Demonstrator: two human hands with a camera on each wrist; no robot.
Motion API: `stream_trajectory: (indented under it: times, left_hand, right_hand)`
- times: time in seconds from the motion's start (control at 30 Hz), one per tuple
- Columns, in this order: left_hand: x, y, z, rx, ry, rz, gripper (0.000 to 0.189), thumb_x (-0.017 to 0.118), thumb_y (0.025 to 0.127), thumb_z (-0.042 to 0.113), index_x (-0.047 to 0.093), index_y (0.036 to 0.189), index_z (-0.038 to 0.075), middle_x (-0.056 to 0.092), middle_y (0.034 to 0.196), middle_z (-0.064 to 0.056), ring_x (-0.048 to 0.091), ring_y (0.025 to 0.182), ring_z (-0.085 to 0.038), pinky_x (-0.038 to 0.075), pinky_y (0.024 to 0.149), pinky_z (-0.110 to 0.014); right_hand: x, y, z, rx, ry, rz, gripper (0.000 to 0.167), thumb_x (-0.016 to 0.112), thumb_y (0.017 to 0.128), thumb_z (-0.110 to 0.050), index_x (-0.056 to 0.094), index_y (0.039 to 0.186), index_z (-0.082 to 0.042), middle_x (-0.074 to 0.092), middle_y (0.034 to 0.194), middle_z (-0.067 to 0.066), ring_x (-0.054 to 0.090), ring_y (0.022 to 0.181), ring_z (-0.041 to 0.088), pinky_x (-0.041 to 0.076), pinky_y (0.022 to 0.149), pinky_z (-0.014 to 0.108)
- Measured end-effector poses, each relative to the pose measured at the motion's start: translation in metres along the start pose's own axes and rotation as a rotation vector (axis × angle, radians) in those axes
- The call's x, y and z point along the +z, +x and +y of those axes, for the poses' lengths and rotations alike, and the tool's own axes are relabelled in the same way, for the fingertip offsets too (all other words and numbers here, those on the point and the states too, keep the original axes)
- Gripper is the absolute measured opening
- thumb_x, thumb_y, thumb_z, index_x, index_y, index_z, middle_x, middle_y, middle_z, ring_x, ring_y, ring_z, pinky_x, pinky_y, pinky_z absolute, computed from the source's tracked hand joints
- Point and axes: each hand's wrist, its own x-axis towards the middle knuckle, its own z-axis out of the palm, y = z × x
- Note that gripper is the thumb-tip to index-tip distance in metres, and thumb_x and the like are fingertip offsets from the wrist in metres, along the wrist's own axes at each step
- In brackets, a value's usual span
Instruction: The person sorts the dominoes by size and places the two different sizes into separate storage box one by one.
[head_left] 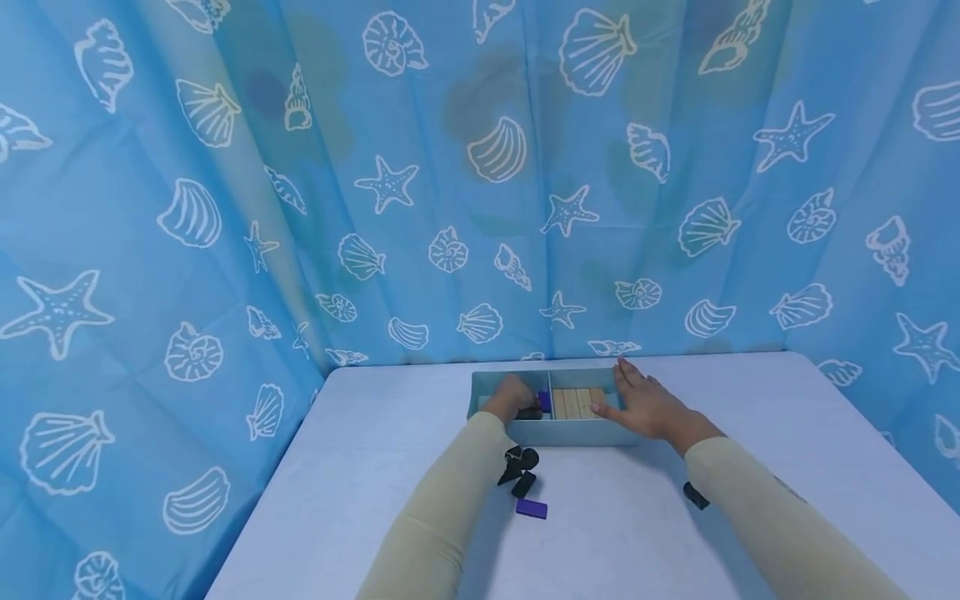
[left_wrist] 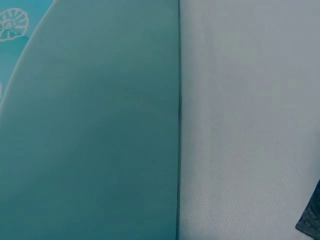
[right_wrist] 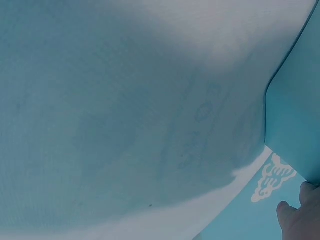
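Note:
A pale blue-green divided box [head_left: 577,432] stands near the far edge of the table. My left hand [head_left: 513,395] reaches into its left compartment, beside a dark block [head_left: 530,413] and a purple block [head_left: 543,402]. Its fingertips are hidden, so a hold on a block cannot be made out. My right hand [head_left: 648,406] rests against the right end of the box with fingers straight and thumb spread toward the wooden blocks [head_left: 577,403], lined up in the right compartment. In the right wrist view, fingers [right_wrist: 302,215] show beside the box wall [right_wrist: 295,110].
In front of the box lie several black blocks [head_left: 525,485] and a purple block [head_left: 532,508]. Another black piece [head_left: 696,496] sits near the right sleeve. A blue shell-patterned curtain [head_left: 450,208] hangs behind and beside the white table [head_left: 337,500].

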Motion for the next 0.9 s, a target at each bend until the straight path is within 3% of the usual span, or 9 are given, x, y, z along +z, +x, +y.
stream_trajectory:
  times: [0.2, 0.33, 0.57, 0.77, 0.9]
  left_hand:
    - [0.001, -0.002, 0.001, 0.025, 0.007, 0.000, 0.018, 0.065, 0.087, 0.001, 0.063, 0.104, -0.006, 0.060, 0.093, -0.011, 0.056, 0.085, -0.027, 0.050, 0.082, -0.039]
    - [0.000, 0.001, -0.002, 0.052, -0.052, -0.019, 0.020, 0.065, 0.085, -0.003, 0.062, 0.105, -0.004, 0.061, 0.093, -0.011, 0.058, 0.086, -0.027, 0.050, 0.084, -0.041]
    - [-0.016, 0.001, -0.003, 0.008, -0.149, -0.090, 0.029, 0.070, 0.087, 0.004, 0.061, 0.112, -0.006, 0.062, 0.087, -0.010, 0.062, 0.082, -0.025, 0.051, 0.083, -0.040]
    - [-0.028, -0.009, -0.004, 0.011, -0.343, -0.174, 0.010, 0.064, 0.092, 0.005, 0.069, 0.097, -0.002, 0.068, 0.086, -0.011, 0.069, 0.077, -0.021, 0.057, 0.078, -0.035]
    - [-0.038, -0.017, -0.005, 0.018, -0.439, -0.243, 0.016, 0.063, 0.094, 0.004, 0.067, 0.107, -0.005, 0.068, 0.091, -0.014, 0.070, 0.081, -0.021, 0.056, 0.082, -0.035]
  right_hand:
    - [-0.001, -0.002, 0.001, 0.011, 0.004, -0.002, 0.102, 0.042, 0.093, -0.067, 0.012, 0.149, 0.013, 0.005, 0.157, 0.028, 0.006, 0.143, 0.044, 0.011, 0.113, 0.060]
    - [0.001, -0.001, 0.003, -0.001, -0.006, 0.006, 0.102, 0.040, 0.093, -0.068, 0.013, 0.149, 0.012, 0.005, 0.158, 0.028, 0.007, 0.144, 0.044, 0.011, 0.113, 0.060]
    - [0.005, 0.003, 0.008, -0.017, -0.042, 0.021, 0.102, 0.036, 0.093, -0.071, 0.014, 0.149, 0.012, 0.005, 0.157, 0.028, 0.008, 0.143, 0.044, 0.010, 0.112, 0.061]
    - [0.005, 0.003, 0.007, -0.007, -0.044, 0.024, 0.103, 0.036, 0.092, -0.072, 0.014, 0.149, 0.012, 0.006, 0.157, 0.028, 0.007, 0.143, 0.045, 0.009, 0.112, 0.062]
    - [0.006, 0.004, 0.006, -0.005, -0.049, 0.028, 0.103, 0.036, 0.092, -0.072, 0.015, 0.149, 0.012, 0.008, 0.157, 0.029, 0.008, 0.143, 0.045, 0.010, 0.112, 0.062]
